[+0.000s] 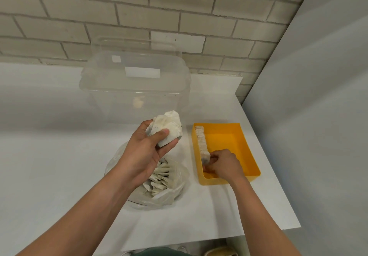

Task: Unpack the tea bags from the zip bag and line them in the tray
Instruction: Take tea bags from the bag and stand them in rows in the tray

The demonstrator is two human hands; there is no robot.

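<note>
In the head view our left hand (pixel 147 152) curls round a clump of tea bags (pixel 170 127) above the zip bag (pixel 175 192) while our right hand (pixel 224 165) pinches the near end of the row (pixel 201 140) in the tray (pixel 252 162); light, crushable paper, we judge, best pinched gently on its flat faces.
</note>
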